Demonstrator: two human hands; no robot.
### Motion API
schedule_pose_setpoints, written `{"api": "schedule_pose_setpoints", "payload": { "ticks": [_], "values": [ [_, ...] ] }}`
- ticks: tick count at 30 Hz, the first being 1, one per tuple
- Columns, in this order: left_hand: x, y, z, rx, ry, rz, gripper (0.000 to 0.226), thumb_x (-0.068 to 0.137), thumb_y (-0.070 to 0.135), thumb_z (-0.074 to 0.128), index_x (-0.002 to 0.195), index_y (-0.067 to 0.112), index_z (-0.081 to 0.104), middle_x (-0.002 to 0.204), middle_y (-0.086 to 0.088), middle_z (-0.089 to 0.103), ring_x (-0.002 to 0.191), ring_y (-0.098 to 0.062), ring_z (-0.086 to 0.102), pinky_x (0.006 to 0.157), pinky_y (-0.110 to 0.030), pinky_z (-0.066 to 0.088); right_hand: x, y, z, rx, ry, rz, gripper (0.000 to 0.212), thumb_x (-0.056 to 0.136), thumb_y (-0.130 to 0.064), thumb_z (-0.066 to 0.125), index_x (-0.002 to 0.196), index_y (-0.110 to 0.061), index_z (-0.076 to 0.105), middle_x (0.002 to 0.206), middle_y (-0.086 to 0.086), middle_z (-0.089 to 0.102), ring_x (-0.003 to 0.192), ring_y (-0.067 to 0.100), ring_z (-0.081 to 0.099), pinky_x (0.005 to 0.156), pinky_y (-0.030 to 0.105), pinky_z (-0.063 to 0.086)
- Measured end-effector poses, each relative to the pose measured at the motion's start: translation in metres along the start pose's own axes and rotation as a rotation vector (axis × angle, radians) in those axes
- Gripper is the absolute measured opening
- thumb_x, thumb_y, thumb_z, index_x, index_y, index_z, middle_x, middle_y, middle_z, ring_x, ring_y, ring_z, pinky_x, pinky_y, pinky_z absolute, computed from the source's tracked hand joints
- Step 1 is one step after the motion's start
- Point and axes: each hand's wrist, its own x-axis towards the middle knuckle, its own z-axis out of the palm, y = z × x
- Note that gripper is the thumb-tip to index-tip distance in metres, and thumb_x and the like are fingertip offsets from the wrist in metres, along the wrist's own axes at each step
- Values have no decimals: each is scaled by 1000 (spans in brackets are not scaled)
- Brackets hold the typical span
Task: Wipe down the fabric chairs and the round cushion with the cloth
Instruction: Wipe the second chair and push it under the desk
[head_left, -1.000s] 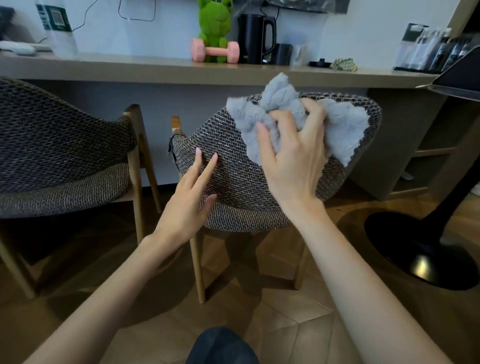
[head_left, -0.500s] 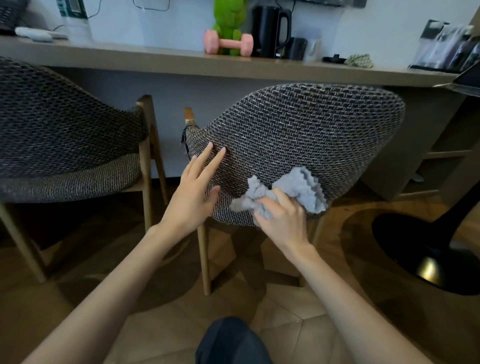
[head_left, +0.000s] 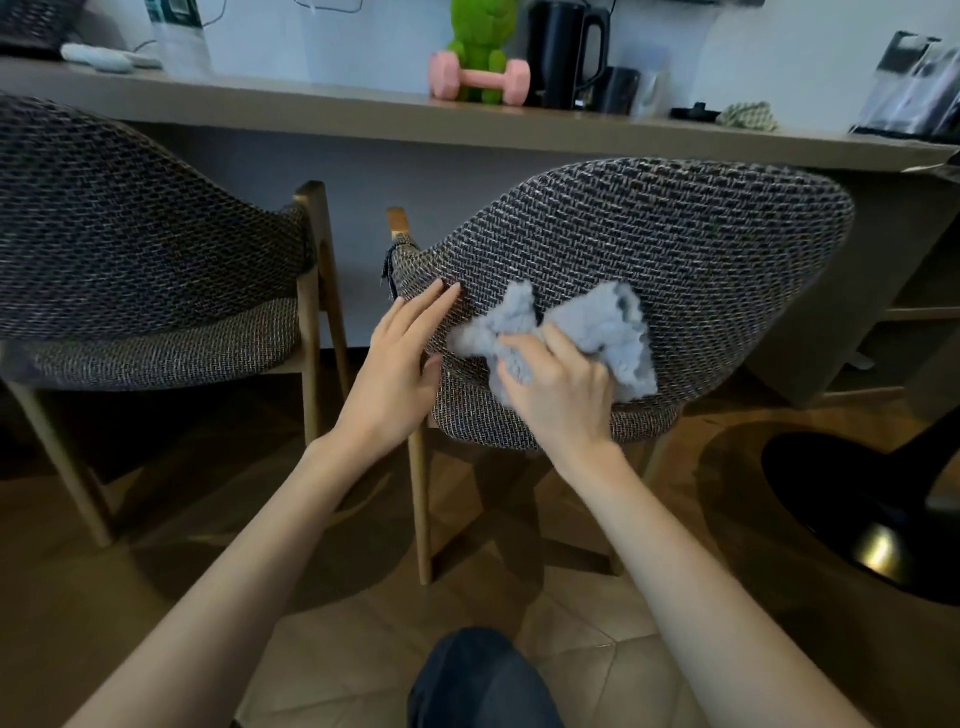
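A woven grey fabric chair (head_left: 675, 249) stands in front of me with its curved back toward me. My right hand (head_left: 558, 392) grips a bunched grey fluffy cloth (head_left: 597, 332) and presses it against the lower middle of that chair back. My left hand (head_left: 397, 371) rests flat on the chair back's left edge, fingers straight. A second woven fabric chair (head_left: 130, 260) stands to the left. No round cushion is in view.
A long counter (head_left: 337, 117) runs behind the chairs, carrying a green figure with a pink dumbbell (head_left: 478, 80), a black kettle (head_left: 563, 52) and a mug. A black round pedestal base (head_left: 857, 514) sits on the wood floor at right. My knee (head_left: 478, 680) shows at the bottom.
My right hand swept the cloth down from the top of the chair back to its lower edge, then came slightly up and right. The left hand stayed on the chair's left edge.
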Motion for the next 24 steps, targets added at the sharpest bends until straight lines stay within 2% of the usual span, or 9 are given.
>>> {"api": "schedule_pose_setpoints", "payload": {
  "ticks": [5,11,13,15,16,18,20,21,24],
  "values": [
    [-7,-2,3,-31,-80,-60,74,88,-10,52,150,24,30,158,2,23,148,-20,12,122,-42,10,-50,6,16,44,-252,76,13,67,-19,82,77,-19,73,66,-2,57,48,24,58,37,26,39],
    [-3,3,-15,-78,26,-121,69,86,-15,49,146,17,38,152,-1,36,142,-12,27,118,-28,22,11,-15,-19,100,-50,-10,21,82,-30,70,98,-16,67,79,1,64,56,18,62,43,22,40],
    [2,7,-25,-119,124,-129,54,92,-7,47,141,14,46,142,1,47,132,-5,40,111,-26,34,39,-25,-28,148,-37,50,33,83,-35,70,106,-13,59,92,4,61,60,17,60,45,20,41],
    [8,12,-35,-268,181,-191,42,99,8,45,138,22,48,135,5,54,119,2,50,100,-19,41,54,-28,-30,188,-95,100,40,85,-37,69,112,-12,51,102,5,54,56,7,47,45,10,30],
    [10,14,-39,-374,167,-218,40,100,16,44,138,28,47,135,5,54,118,1,52,98,-19,43,54,-28,-31,212,-135,105,41,87,-36,66,114,-11,48,106,5,49,53,0,39,46,6,25],
    [12,17,-43,-530,106,-214,39,98,29,47,137,37,45,133,3,55,117,-8,57,96,-27,48,46,-24,-33,312,-220,97,43,89,-28,60,124,-11,43,115,5,40,51,-2,38,45,7,29],
    [12,20,-40,-557,91,-158,43,95,27,58,136,37,46,128,-2,57,110,-13,63,89,-30,53,38,-20,-39,404,-307,101,51,89,-18,56,136,-11,37,131,9,32,63,-1,48,59,4,37],
    [11,22,-36,-536,110,-133,46,93,23,62,135,33,47,125,-3,57,104,-15,65,85,-30,56,36,-18,-43,421,-329,98,55,88,-15,56,140,-11,36,138,12,28,78,3,51,72,1,37],
    [17,33,-24,-467,277,-120,38,88,16,69,124,22,56,111,3,61,91,-11,66,76,-31,58,37,-9,-54,387,-188,47,57,84,-6,64,137,-4,44,142,23,29,125,17,36,101,-2,20]
  ]
}}
